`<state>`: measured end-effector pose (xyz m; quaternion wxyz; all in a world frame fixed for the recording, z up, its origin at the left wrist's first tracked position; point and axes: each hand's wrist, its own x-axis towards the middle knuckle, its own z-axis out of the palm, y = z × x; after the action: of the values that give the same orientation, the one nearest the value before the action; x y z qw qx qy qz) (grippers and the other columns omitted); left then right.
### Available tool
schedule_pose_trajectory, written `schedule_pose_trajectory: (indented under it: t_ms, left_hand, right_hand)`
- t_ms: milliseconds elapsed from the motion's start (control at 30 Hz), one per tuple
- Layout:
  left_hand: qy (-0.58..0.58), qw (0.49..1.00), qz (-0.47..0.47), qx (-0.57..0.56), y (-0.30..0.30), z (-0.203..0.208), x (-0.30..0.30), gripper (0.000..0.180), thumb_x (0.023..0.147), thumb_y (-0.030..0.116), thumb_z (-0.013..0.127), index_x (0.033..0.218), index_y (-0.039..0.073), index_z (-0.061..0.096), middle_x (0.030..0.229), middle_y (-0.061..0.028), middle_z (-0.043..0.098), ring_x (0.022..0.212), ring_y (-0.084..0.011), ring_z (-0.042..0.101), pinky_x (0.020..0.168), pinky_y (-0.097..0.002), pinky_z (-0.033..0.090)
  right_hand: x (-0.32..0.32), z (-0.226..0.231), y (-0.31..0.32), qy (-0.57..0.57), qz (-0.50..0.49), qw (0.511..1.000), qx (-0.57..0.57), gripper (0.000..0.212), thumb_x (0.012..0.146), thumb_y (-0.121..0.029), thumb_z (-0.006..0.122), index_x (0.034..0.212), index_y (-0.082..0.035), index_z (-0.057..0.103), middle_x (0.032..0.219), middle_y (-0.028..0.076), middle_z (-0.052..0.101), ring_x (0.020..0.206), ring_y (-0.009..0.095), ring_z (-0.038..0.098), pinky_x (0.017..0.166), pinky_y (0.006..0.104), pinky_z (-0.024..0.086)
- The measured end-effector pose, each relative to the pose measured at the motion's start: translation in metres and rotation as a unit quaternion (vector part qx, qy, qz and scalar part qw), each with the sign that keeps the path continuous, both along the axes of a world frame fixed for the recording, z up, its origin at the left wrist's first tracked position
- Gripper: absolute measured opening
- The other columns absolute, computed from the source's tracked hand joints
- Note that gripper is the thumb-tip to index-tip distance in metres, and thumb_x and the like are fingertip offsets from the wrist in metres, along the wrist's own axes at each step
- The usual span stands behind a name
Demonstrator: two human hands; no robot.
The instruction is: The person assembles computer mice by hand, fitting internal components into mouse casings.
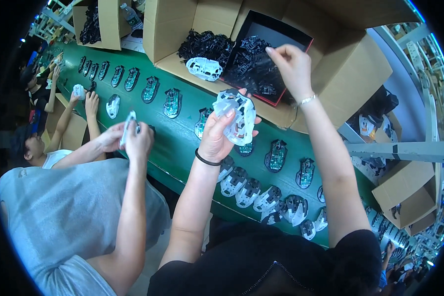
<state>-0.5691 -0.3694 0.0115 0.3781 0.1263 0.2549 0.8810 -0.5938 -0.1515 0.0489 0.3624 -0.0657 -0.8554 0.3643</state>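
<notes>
My left hand (216,135) is closed round a white plastic computer-mouse shell (242,123), its ribbed, hollow side showing. Over a black box (276,28) with a red rim, my right hand (292,64) has thumb and forefinger pinched together. Whatever sits in that pinch is too small and dark to make out. Small black plastic parts (251,61) fill much of the box below it. Left of the box, another white shell (204,69) rests against a heap of black clips (204,44) in the large cardboard carton (175,22).
Circuit-board mouse bases (276,157) stand in a row along the green bench (182,143). Several white-and-black mouse shells (249,192) sit near the front edge. At my left, a co-worker in a grey top (79,207) holds a white part. Another carton (404,190) is at the right.
</notes>
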Motion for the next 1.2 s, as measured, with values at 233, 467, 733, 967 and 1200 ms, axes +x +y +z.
schedule_pose_trajectory:
  t_ms: [233,467,733,967,1200]
  left_hand:
    - [0.051,0.997,0.005,-0.055,0.000,0.001,-0.002,0.055,0.086,0.024,0.057,0.132,0.002,0.037,0.123,-0.0132,0.050,0.096,-0.0299,0.061,0.072,-0.0406,0.057]
    - [-0.110,0.994,-0.027,0.001,0.000,-0.012,0.040,0.048,0.093,0.031,0.044,0.131,0.003,0.038,0.123,-0.0164,0.051,0.110,-0.0356,0.053,0.091,-0.0485,0.045]
    - [-0.161,0.974,-0.155,-0.029,-0.017,-0.013,0.121,0.057,0.091,0.030,0.053,0.139,0.014,0.026,0.126,-0.0077,0.047,0.112,-0.0257,0.051,0.089,-0.0417,0.047]
    - [0.187,0.966,-0.059,-0.171,-0.023,-0.001,0.156,0.077,0.078,0.008,0.065,0.140,0.010,0.021,0.122,-0.0092,0.046,0.108,-0.0213,0.052,0.088,-0.0391,0.047]
    - [-0.275,0.882,-0.365,0.115,-0.047,-0.022,0.158,0.069,0.088,0.049,0.044,0.137,0.001,0.029,0.123,-0.0211,0.050,0.105,-0.0380,0.056,0.089,-0.0498,0.047]
  right_hand:
    - [-0.010,0.018,0.011,-0.279,0.082,0.952,-0.097,0.038,0.082,-0.035,0.066,0.098,-0.001,0.064,0.072,0.005,0.061,0.059,0.007,0.053,0.052,0.0218,0.042]
    - [0.100,-0.001,-0.018,-0.216,0.133,0.882,-0.397,0.022,0.081,-0.007,0.063,0.102,0.001,0.061,0.079,0.003,0.064,0.061,0.004,0.053,0.053,0.0171,0.043]
    - [0.226,0.002,-0.064,-0.122,0.122,0.814,-0.554,0.023,0.077,0.002,0.065,0.099,0.001,0.060,0.088,0.005,0.060,0.063,0.007,0.054,0.057,0.0185,0.045]
    - [0.276,0.009,-0.090,-0.093,0.080,0.860,-0.496,0.023,0.077,0.003,0.066,0.098,0.002,0.060,0.089,0.005,0.059,0.067,0.007,0.055,0.058,0.0184,0.044]
    - [0.296,0.016,-0.082,-0.138,0.214,0.840,-0.479,0.016,0.078,0.004,0.062,0.093,-0.001,0.058,0.119,0.013,0.054,0.072,0.004,0.054,0.063,0.0178,0.045]
